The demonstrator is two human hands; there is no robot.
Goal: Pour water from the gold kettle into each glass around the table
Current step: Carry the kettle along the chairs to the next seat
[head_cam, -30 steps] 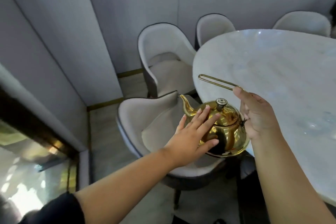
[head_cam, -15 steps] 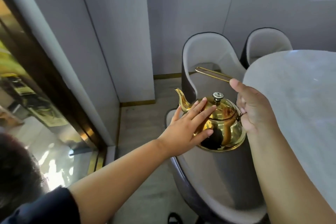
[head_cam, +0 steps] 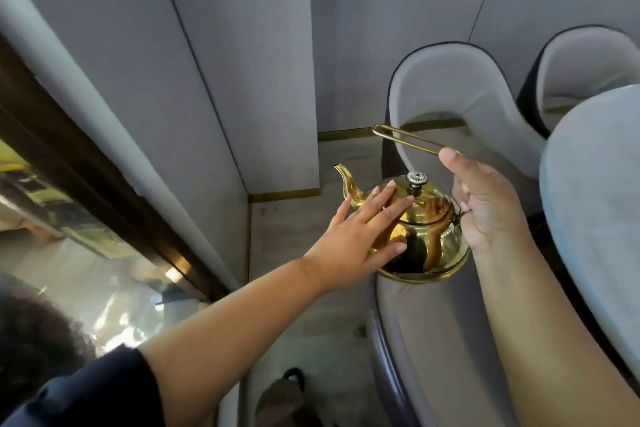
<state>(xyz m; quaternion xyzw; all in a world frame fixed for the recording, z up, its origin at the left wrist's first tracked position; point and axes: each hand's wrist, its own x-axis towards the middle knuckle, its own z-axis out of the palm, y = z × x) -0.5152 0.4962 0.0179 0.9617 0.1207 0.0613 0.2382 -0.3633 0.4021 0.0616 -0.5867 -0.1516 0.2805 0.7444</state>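
well, the gold kettle (head_cam: pixel 420 229) hangs in the air over a chair (head_cam: pixel 450 107), at about nine o'clock from the tabletop (head_cam: pixel 595 184) edge. the right hand (head_cam: pixel 485 204) is closed round the thin wire handle (head_cam: pixel 405 139), while the left hand (head_cam: pixel 360 236) lies flat and spread against its polished side. it looks slick, rigid and, if full, heavy; the handle carries, the palm steadies. no glass is in view

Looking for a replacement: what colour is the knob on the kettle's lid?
Silver, on a dark stem: the knob tops the gold kettle, head view.
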